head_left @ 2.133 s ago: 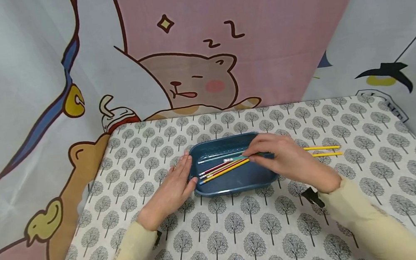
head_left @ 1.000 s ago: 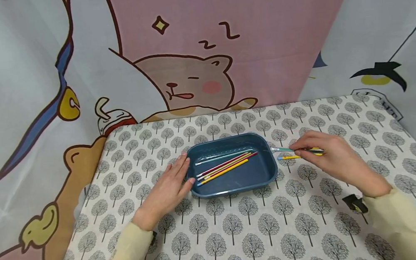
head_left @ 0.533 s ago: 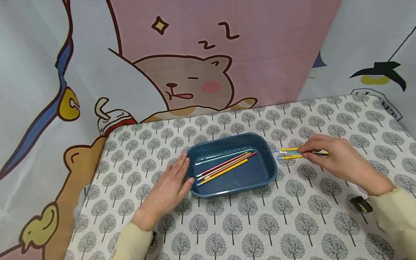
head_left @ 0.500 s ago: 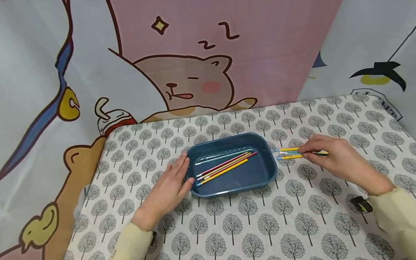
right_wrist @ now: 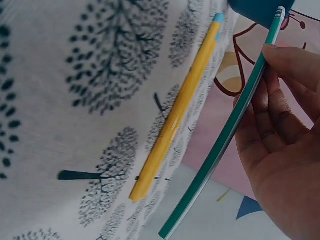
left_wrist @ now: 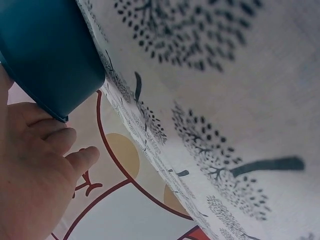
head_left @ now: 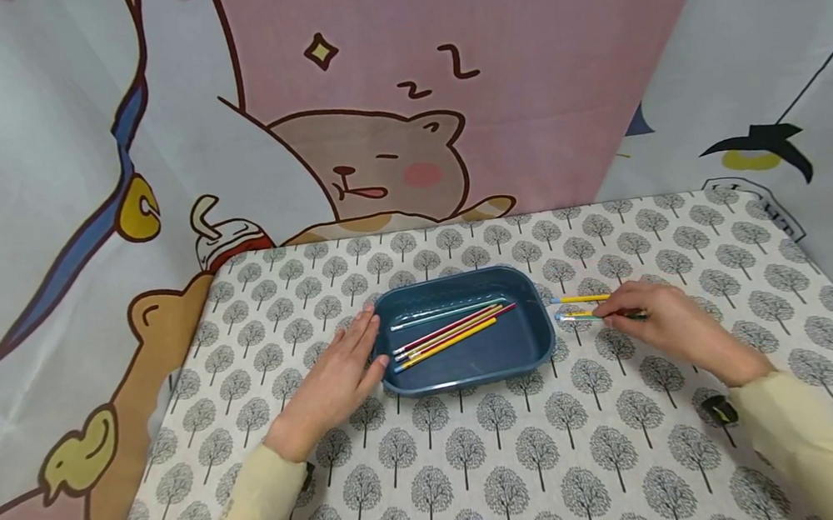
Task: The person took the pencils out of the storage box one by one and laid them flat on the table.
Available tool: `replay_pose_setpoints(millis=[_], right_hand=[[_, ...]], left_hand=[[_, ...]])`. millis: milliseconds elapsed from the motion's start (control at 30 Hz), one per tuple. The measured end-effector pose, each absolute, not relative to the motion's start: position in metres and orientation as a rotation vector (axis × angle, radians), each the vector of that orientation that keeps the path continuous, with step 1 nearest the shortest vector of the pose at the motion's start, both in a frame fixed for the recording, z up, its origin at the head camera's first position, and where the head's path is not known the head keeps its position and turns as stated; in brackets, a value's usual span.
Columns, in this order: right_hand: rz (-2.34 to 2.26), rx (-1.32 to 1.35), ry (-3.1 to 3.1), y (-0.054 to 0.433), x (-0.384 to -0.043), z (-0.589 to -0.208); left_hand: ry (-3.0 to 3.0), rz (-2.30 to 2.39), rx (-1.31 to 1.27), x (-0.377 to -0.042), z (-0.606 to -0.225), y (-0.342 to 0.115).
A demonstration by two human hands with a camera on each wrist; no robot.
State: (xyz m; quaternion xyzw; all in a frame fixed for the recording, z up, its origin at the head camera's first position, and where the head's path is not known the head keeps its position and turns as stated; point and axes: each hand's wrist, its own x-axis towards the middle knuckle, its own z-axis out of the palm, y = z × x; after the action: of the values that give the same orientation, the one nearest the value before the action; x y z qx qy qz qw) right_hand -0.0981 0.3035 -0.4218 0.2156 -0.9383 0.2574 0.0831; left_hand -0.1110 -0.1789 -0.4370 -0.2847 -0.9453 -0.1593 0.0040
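My left hand [head_left: 331, 389] rests with straight fingers on the left rim of a dark blue plastic tray [head_left: 497, 361]. Inside lie several pencils [head_left: 454, 337] in red, yellow and pale green, mostly side by side and slanted. To the right of the tray, my right hand [head_left: 667, 324] pinches a green pencil [right_wrist: 218, 145] between thumb and fingers. Its white eraser end points toward the tray, and the right wrist view shows it held above the cloth. Close to it, two yellow pencils with blue ends lie on the cloth; the farther yellow pencil [head_left: 580, 299] runs partly behind my hand.
A white tablecloth [head_left: 502, 444] printed with grey trees covers the table. Behind it hangs a curtain [head_left: 519, 74] with cartoon animals, reaching down at the far edge and both sides.
My right hand has carried the green pencil from over the tray rightward to the yellow pencils, then slightly toward me over the nearer one. The left hand stays on the rim.
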Motion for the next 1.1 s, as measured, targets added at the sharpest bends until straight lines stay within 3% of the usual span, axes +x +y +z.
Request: replay_pose_setpoints(millis=[1100], right_hand=[[0.799,0.640,-2.949,0.308,-0.110,-0.443]], left_hand=[[-2.957,-0.494,-0.893,-0.111,-0.438,-0.178]])
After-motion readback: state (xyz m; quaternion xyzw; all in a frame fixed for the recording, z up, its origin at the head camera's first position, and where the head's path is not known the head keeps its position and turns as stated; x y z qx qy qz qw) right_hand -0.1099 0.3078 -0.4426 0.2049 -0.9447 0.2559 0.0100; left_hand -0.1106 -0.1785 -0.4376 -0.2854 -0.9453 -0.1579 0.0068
